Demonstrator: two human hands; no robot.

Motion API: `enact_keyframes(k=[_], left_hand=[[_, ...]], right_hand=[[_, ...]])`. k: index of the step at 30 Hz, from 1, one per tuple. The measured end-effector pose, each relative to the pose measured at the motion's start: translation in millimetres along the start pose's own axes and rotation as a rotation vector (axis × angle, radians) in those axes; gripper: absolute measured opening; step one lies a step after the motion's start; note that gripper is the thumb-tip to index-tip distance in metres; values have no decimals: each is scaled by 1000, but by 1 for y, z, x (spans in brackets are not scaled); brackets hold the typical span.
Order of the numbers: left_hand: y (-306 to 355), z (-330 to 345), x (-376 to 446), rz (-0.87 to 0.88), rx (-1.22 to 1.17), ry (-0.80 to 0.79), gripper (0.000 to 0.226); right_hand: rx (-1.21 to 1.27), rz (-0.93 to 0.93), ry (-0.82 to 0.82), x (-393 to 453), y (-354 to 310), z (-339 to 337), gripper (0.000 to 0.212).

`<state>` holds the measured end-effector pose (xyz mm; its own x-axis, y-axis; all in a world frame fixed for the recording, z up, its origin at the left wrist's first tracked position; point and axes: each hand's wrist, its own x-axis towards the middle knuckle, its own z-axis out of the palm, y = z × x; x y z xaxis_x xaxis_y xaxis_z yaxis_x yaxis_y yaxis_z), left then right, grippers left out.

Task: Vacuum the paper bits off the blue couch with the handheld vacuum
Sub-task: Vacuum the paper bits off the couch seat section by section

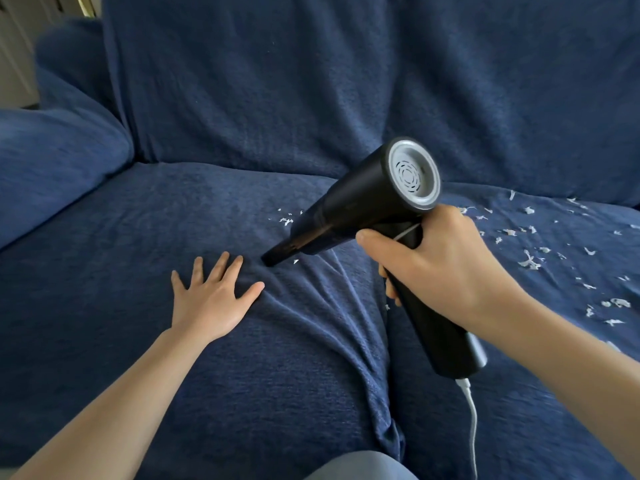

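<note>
My right hand (438, 261) grips the handle of a black handheld vacuum (360, 202), whose narrow nozzle points down-left and touches the blue couch (173, 209) seat fabric near the seam between two cushions. My left hand (211, 292) lies flat with fingers spread on the left cushion, just left of the nozzle tip, where the fabric is wrinkled. White paper bits (530, 261) are scattered over the right cushion. A few more paper bits (285, 220) lie behind the nozzle, and one small bit sits right beside its tip.
A white cable (471, 420) hangs from the bottom of the vacuum handle toward the lower edge. The couch's padded armrest (59, 157) rises at the left and the backrest (311, 81) fills the top. Grey cloth (363, 467) shows at the bottom centre.
</note>
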<state>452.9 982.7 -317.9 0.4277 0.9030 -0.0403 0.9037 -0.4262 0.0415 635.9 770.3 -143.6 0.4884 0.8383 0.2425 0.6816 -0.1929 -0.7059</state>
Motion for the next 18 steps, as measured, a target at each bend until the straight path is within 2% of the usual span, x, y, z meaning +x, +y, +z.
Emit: enact_keyframes(k=[18], left_hand=[[5, -6, 3, -24, -49, -39, 75]], right_hand=[[-54, 109, 80, -12, 12, -35, 40]])
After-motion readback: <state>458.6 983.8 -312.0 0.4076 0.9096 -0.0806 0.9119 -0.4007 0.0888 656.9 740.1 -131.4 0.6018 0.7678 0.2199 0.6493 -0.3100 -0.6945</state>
